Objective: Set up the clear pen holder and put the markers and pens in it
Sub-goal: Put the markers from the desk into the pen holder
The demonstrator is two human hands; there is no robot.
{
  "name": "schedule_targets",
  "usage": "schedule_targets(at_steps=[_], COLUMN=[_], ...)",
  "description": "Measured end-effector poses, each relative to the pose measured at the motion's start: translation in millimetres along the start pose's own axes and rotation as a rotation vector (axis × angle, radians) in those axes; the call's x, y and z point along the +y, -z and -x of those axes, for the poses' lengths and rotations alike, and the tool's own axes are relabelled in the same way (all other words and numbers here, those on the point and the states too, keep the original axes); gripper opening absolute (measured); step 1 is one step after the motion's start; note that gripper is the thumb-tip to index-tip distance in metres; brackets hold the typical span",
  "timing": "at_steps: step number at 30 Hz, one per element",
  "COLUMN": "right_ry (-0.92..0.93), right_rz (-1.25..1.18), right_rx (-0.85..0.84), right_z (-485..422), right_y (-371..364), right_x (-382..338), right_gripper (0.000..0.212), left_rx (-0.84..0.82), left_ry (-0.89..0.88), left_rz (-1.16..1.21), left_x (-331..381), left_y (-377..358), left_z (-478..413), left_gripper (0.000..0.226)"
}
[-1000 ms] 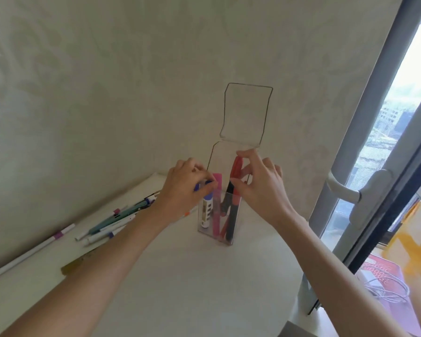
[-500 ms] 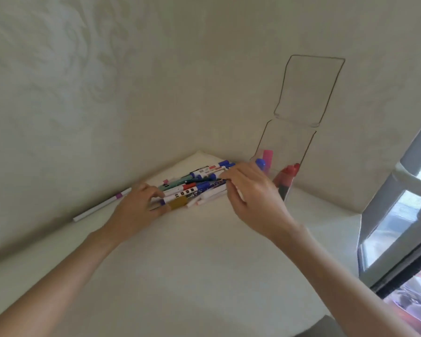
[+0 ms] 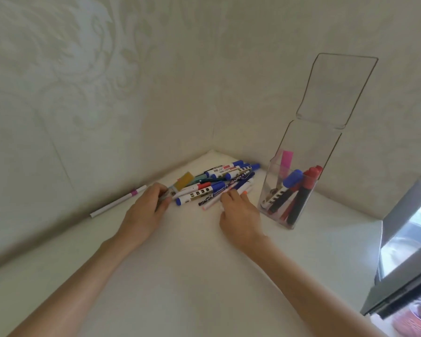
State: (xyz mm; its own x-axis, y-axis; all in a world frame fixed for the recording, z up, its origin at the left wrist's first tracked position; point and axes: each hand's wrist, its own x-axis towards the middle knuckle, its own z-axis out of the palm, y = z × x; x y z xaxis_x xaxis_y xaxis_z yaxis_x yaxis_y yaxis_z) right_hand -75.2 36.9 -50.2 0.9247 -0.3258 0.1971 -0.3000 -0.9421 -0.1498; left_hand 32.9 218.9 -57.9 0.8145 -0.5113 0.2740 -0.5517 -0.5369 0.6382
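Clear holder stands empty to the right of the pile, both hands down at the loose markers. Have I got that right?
Not empty. The head view shows the clear holder already containing a pink-capped marker, a blue-capped marker and red markers. The rest holds: it stands right of the loose markers, with the left hand and right hand at them.

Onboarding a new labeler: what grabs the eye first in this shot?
The tall clear holder stands right of center by the wall, with blue, red and pink markers leaning inside. Left of it, a pile of markers lies in the corner, with the left hand and right hand at its near edge. One white pen lies apart, further left.
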Motion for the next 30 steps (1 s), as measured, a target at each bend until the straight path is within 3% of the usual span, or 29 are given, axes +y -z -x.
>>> schedule_targets(at_steps=[8, 11, 14, 17, 20, 23, 27, 30], right_ry=[-0.049, -0.204, -0.346, -0.339, -0.363, -0.36, -0.28, -0.276], right_rz=[-0.074, -0.102, 0.008, 0.161, 0.161, 0.089, -0.089, -0.538], right_rx=[0.056, 0.131, 0.013, -0.088, -0.079, -0.054, -0.164, -0.166], right_z=[38, 25, 7, 4, 11, 23, 29, 28], right_y=[22, 24, 22, 17, 10, 11, 21, 32], right_x=[1, 2, 1, -5, -4, 2, 11, 21], right_gripper=[0.021, 0.028, 0.038, 0.039, 0.044, 0.04, 0.039, 0.023], left_rx=[-0.025, -0.05, -0.056, -0.062, -0.076, -0.086, -0.091, -0.1], left_ry=[0.114, 0.119, 0.109, 0.099, 0.104, 0.123, 0.146, 0.151], left_rz=[0.247, 0.284, 0.318, 0.372, 0.376, 0.379, 0.418, 0.584], left_x=[21, 31, 41, 49, 52, 53, 56, 67], left_y=[-8, -14, -19, -24, -26, -28, -31, -29], left_z=[-2, -1, -2, -1, 1, 4, 5, 8], left_gripper=[0.011, 0.01, 0.011, 0.01, 0.011, 0.008, 0.01, 0.017])
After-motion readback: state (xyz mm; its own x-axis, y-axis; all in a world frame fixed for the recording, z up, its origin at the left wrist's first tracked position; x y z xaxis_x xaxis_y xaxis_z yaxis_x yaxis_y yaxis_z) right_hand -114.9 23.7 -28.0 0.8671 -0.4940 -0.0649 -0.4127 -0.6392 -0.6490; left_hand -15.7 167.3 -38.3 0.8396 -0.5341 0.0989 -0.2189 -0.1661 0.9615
